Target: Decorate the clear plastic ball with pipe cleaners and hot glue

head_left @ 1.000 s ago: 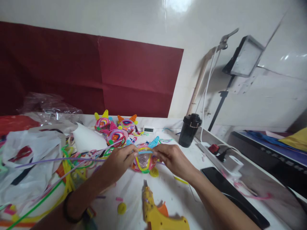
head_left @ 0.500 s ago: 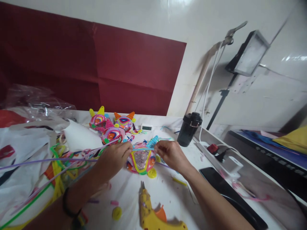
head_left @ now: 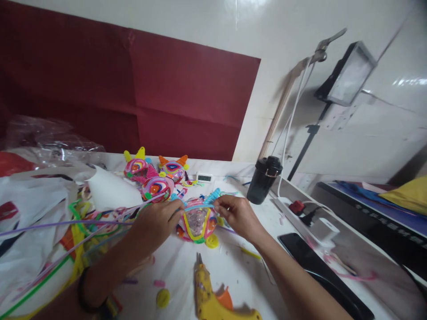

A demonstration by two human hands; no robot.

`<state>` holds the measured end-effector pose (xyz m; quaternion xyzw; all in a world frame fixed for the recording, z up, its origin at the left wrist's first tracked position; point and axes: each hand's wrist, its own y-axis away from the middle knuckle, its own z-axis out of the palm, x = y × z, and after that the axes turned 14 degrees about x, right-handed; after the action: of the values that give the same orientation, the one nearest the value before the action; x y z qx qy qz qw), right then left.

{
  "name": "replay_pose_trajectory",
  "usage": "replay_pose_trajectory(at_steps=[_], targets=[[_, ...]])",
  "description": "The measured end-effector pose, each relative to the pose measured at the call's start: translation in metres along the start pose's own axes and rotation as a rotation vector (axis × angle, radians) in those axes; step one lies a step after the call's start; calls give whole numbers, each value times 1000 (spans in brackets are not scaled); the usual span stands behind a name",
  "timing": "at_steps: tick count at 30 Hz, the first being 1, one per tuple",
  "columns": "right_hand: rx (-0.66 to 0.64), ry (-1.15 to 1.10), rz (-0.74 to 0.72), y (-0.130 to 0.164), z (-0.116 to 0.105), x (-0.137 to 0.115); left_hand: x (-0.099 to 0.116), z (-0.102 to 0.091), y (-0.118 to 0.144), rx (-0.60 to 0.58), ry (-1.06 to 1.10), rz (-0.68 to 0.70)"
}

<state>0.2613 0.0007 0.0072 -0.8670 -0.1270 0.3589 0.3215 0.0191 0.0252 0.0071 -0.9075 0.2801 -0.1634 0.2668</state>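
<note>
— What's in front of you right now?

— The half-finished pipe-cleaner ball, resting on the white table between my two hands. It's a clear dome wrapped in pink, yellow and orange strands, and I'm stretching a light blue pipe cleaner across its top edge.

— Has anything shifted in the last second?

— Very little. The ball sits a touch lower and closer to the glue gun than a second ago, and the blue strand has stayed taut across the top; I read that as the strand being pressed into place rather than repositioned.

— How are your hands set?

— My left hand comes in from the left, palm down, fingers pinched on the strand's left end at the ball's rim. My right hand mirrors it from the other side, thumb and forefinger gripping the right end, wrist bent slightly inward. Both forearms lie low over the table.

— And around that?

— The yellow glue gun lies just nearer me, nozzle toward the ball. Loose pipe cleaners sprawl to the left. Three finished balls sit behind, near a small digital clock. A black bottle stands to the right, with a power strip and a phone beyond.
</note>
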Motion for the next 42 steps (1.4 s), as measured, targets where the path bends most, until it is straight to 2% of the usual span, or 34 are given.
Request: replay_pose_trajectory(at_steps=[3,8,19,23,30,42], targets=[[21,-23,8,0,-1,-4,1,-1,1,17,64,24],[16,-28,15,3,-2,-6,0,1,2,116,130,71],[9,-34,-17,6,9,2,-12,10,3,136,163,173],[38,-55,-39,6,11,4,-13,10,1,139,189,148],[84,-150,-45,7,15,4,-8,-2,-4,92,252,68],[56,-132,-3,10,15,-4,-12,-10,-6,55,296,37]])
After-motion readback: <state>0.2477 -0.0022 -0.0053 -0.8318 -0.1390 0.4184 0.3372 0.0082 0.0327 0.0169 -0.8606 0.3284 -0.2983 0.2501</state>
